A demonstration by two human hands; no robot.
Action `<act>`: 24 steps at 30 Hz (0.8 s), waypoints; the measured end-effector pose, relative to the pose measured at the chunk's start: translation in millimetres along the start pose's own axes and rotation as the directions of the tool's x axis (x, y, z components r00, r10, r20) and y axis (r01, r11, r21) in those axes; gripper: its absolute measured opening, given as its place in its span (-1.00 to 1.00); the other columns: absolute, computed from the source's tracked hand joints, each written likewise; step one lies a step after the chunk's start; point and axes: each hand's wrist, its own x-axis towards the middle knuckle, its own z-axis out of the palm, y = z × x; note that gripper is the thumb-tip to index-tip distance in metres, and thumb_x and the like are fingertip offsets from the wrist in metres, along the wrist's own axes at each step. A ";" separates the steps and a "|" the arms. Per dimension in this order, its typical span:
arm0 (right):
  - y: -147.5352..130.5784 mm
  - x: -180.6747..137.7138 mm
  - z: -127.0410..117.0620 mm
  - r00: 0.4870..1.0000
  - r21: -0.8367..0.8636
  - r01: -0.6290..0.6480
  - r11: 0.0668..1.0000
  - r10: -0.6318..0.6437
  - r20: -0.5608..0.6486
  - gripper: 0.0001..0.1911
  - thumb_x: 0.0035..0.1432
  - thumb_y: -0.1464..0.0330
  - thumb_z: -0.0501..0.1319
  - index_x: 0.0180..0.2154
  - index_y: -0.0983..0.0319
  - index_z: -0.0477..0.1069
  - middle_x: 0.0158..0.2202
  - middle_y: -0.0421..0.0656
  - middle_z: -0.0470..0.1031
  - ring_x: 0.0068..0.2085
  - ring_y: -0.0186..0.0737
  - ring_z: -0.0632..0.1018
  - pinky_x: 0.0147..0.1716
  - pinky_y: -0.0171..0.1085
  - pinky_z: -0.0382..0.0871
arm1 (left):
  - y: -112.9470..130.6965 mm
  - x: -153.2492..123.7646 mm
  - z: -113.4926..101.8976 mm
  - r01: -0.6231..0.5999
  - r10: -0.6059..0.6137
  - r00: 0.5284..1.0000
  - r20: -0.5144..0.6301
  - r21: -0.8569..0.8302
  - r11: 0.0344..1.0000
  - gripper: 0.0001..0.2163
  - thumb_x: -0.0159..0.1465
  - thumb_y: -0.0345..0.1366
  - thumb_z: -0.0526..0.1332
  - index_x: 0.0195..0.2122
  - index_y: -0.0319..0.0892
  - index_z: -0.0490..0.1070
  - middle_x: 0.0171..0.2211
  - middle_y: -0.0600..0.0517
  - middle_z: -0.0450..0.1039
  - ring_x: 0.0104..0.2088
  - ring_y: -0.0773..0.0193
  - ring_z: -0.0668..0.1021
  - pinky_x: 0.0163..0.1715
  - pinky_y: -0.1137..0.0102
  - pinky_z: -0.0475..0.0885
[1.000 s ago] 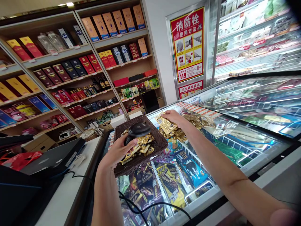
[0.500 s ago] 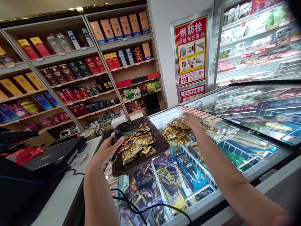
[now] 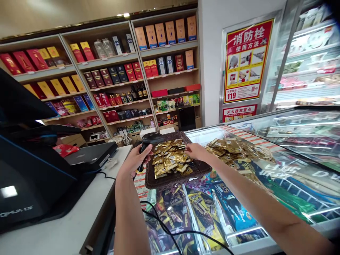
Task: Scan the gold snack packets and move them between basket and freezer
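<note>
My left hand (image 3: 137, 160) is wrapped round the grip of a black barcode scanner (image 3: 152, 138), its head over the far left corner of a dark brown woven basket (image 3: 170, 182). Inside the basket lies a heap of small gold foil packets (image 3: 170, 159). My right hand (image 3: 196, 151) is at the basket's right side, fingers closed and bent down onto the packets' edge; whether one is pinched in them is hidden. To the right, a loose pile of gold packets (image 3: 233, 148) is spread on the freezer's glass top (image 3: 212, 132).
Wrapped ice creams (image 3: 204, 216) in wire baskets show through the glass. The scanner's black cable (image 3: 183, 232) loops across the front. At left stand a counter (image 3: 66, 226) and a black checkout machine (image 3: 32, 177). Shelves of boxes (image 3: 114, 76) line the back wall.
My right hand has come from the gold pile on the glass back to the basket. My left hand keeps hold of the scanner. The view has swung left.
</note>
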 end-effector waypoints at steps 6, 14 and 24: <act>-36.7 5.1 22.3 0.993 -0.180 0.001 0.984 0.020 0.114 -0.46 0.25 0.19 0.16 0.14 0.39 0.30 0.01 0.21 0.50 0.04 0.16 0.51 -0.11 -0.09 0.34 | -0.4 -3.5 -7.7 0.020 -0.024 0.997 -0.073 -0.061 0.998 -0.56 0.07 0.16 0.29 -0.36 -0.16 0.38 -0.47 0.07 0.43 -0.52 0.37 0.40 -0.56 0.47 0.27; -5.1 -3.8 5.8 0.982 0.199 -0.183 0.963 0.172 0.071 -0.71 0.07 0.17 0.33 -0.30 0.28 0.48 -0.34 -0.06 0.55 -0.31 -0.16 0.54 -0.45 -0.32 0.22 | 12.1 -7.1 2.7 -0.012 0.012 1.000 0.003 -0.051 0.999 -0.56 0.07 0.16 0.28 -0.38 -0.17 0.37 -0.46 0.07 0.42 -0.55 0.40 0.37 -0.59 0.49 0.24; 46.3 -22.2 -42.9 0.971 0.692 -0.234 0.682 0.198 0.132 -0.71 0.06 0.17 0.34 -0.45 0.20 0.33 -0.73 -0.26 0.34 -0.68 -0.34 0.32 -0.66 -0.35 0.04 | 20.3 -1.6 15.8 -0.064 0.066 0.993 0.098 -0.020 0.998 -0.57 0.10 0.14 0.28 -0.34 -0.18 0.39 -0.41 0.06 0.44 -0.48 0.38 0.41 -0.52 0.51 0.31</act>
